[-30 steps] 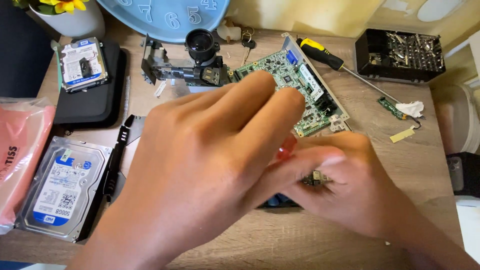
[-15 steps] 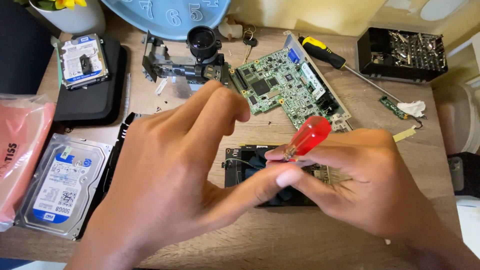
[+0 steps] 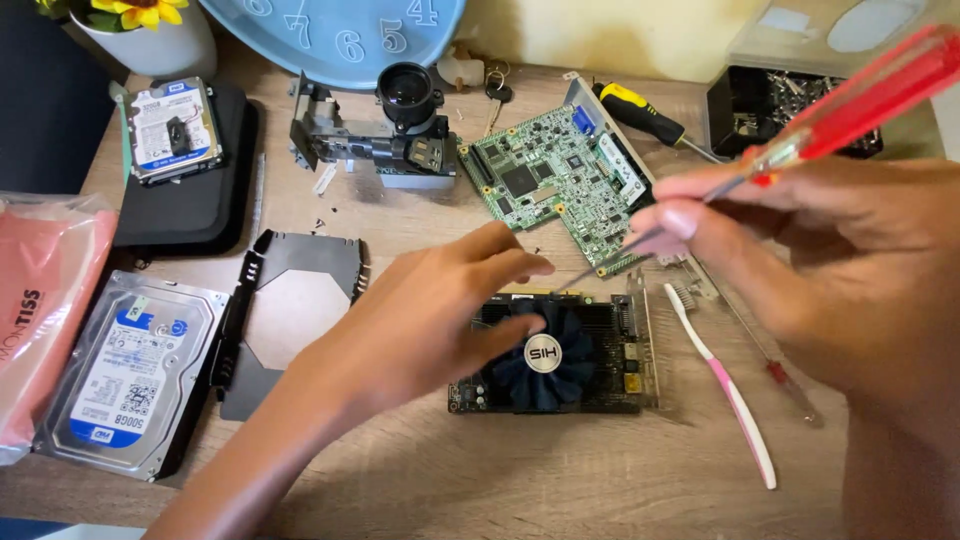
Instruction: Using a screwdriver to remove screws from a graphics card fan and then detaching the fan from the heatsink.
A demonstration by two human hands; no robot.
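Note:
A black graphics card point(image 3: 600, 330) with a dark blue fan lies flat on the wooden table point(image 3: 560, 480). My left hand point(image 3: 430, 320) rests on the card's left part, thumb on the fan, fingers spread. My right hand point(image 3: 810, 260) is raised above the card's right side and grips a red-handled screwdriver point(image 3: 850, 95); its thin shaft slants down-left toward the card's top edge. A green circuit board point(image 3: 560, 185) lies just behind the card. A pink and white toothbrush point(image 3: 725, 385) lies to the right of the card.
A hard drive point(image 3: 130, 375) lies at the left beside a black metal bracket point(image 3: 290, 310). Further back are a second drive point(image 3: 172, 128) on a black pouch, a lens assembly point(image 3: 385, 140), a yellow-handled screwdriver point(image 3: 645, 115) and a black box of parts point(image 3: 775, 100). Pink packaging point(image 3: 40, 300) sits at far left.
Both hands have come apart, which uncovers the graphics card. My right hand has lifted up and to the right with the screwdriver; my left hand has settled onto the fan.

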